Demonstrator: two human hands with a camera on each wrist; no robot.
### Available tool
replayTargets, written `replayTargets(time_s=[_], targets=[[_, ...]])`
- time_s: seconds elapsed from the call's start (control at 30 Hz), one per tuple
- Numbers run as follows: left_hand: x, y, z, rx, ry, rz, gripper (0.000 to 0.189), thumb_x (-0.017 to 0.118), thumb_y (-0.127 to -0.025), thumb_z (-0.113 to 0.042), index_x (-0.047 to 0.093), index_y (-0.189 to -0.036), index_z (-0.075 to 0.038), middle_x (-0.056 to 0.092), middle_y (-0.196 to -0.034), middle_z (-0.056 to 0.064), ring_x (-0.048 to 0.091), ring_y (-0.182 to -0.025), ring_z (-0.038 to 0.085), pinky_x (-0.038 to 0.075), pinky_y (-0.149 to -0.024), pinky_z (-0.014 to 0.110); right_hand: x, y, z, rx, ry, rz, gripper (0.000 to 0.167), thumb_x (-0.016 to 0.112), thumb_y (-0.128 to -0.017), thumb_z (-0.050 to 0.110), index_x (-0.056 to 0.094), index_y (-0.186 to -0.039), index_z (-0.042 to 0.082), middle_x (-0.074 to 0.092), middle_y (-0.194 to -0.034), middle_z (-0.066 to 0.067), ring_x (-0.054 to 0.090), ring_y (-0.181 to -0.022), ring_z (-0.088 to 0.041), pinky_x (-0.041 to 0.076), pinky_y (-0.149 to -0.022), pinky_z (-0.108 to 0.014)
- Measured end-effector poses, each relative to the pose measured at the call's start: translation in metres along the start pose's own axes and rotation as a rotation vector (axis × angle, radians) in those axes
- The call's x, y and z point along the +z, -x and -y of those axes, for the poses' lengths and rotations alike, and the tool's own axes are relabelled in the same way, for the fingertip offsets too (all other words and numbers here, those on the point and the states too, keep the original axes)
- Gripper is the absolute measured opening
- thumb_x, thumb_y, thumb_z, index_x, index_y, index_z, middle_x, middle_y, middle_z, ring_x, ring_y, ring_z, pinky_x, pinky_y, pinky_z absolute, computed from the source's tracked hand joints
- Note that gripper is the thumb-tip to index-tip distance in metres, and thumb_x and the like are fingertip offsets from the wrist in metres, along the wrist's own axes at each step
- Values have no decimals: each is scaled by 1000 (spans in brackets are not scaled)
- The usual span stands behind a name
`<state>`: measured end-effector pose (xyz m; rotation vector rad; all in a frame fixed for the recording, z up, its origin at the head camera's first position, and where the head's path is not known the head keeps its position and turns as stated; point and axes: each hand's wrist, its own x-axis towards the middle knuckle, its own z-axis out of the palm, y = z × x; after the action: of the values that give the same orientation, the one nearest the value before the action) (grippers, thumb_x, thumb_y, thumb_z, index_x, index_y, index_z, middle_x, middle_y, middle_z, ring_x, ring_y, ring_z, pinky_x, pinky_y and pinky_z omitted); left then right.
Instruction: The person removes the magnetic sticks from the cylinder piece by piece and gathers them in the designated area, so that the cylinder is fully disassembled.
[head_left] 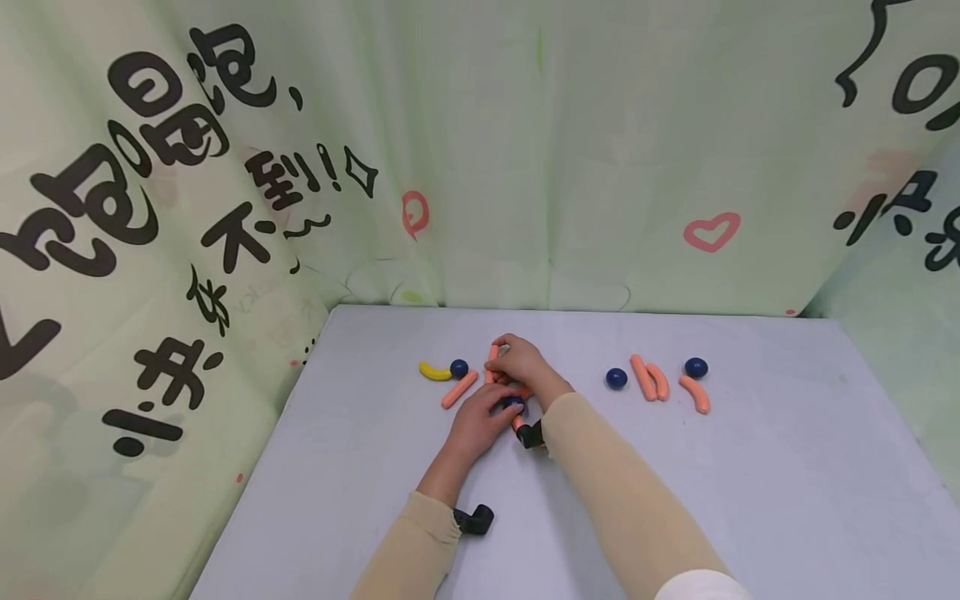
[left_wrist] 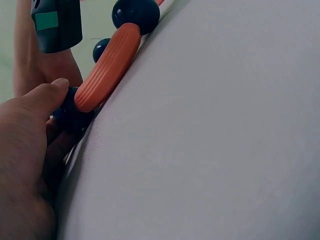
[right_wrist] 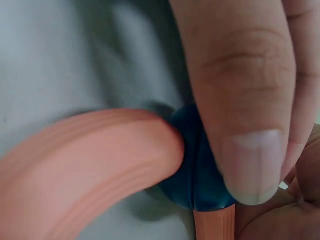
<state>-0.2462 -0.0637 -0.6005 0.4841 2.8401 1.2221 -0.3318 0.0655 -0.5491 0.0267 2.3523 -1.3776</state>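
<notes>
In the head view my left hand (head_left: 477, 421) holds a dark blue ball (head_left: 513, 402), thumb and fingers around it. The left wrist view shows this ball (left_wrist: 72, 112) against the end of a ridged salmon-pink stick (left_wrist: 110, 67), with another blue ball (left_wrist: 136, 14) at the stick's far end. Just beyond, my right hand (head_left: 519, 360) bends over a pink stick (head_left: 492, 352). Its thumb (right_wrist: 245, 125) presses on a blue ball (right_wrist: 195, 165), hidden from the head view. A curved pink piece (right_wrist: 100, 170) meets that ball's side, and a straight one (right_wrist: 215, 225) its underside.
Left of my hands lie a yellow curved piece (head_left: 435, 372), a blue ball (head_left: 459, 368) and a pink stick (head_left: 460, 389). To the right are two blue balls (head_left: 617, 378) and several pink pieces (head_left: 642, 377). A printed curtain (head_left: 600, 167) stands behind the white table (head_left: 750, 500).
</notes>
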Motion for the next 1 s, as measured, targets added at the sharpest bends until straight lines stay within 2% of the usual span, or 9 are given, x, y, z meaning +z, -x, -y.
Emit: replayTargets(time_s=[0.27, 0.57, 0.63, 0.77, 0.87, 1.0], targets=[[1, -1, -4, 12, 13, 4, 31, 61, -95, -47, 68, -119, -28, 63, -129, -7, 56, -126, 14, 46, -107, 39, -5, 4, 2, -2, 73, 6, 55, 69, -93, 21, 48, -142, 8, 70, -85, -7, 67, -69, -14, 55, -63, -23], [2, -6, -4, 31, -4, -9, 28, 64, -95, -43, 69, -119, -29, 66, -122, -10, 59, -120, 12, 47, -105, 38, -28, 17, -4, -90, 169, -46, 44, 65, -95, 24, 54, -137, 14, 64, -115, -10, 66, -79, -16, 54, -68, -27], [1, -5, -4, 26, -15, -12, 28, 64, -95, -43, 69, -119, -30, 66, -122, -11, 60, -120, 10, 48, -105, 38, -35, 24, -5, -120, 199, -50, 42, 64, -96, 26, 56, -135, 15, 64, -119, -10, 67, -82, -19, 55, -73, -31], [1, -5, -3, 29, -19, -17, 28, 64, -95, -43, 68, -120, -30, 66, -121, -11, 59, -120, 10, 47, -106, 38, -45, 47, -12, -177, 257, -70, 39, 64, -96, 30, 60, -132, 18, 65, -123, -7, 65, -97, -24, 53, -83, -38], [1, -4, -2, 34, -15, -21, 28, 64, -95, -43, 68, -119, -31, 65, -121, -12, 59, -120, 10, 47, -106, 38, -51, 67, -20, -189, 264, -70, 38, 64, -96, 32, 61, -132, 19, 65, -124, -5, 60, -101, -23, 52, -79, -34], [2, -2, 0, 30, -20, -25, 28, 63, -95, -45, 67, -120, -32, 65, -121, -13, 59, -119, 8, 48, -105, 36, -56, 95, -34, -171, 212, -54, 37, 65, -95, 33, 62, -131, 21, 65, -123, -3, 60, -90, -22, 51, -69, -28]])
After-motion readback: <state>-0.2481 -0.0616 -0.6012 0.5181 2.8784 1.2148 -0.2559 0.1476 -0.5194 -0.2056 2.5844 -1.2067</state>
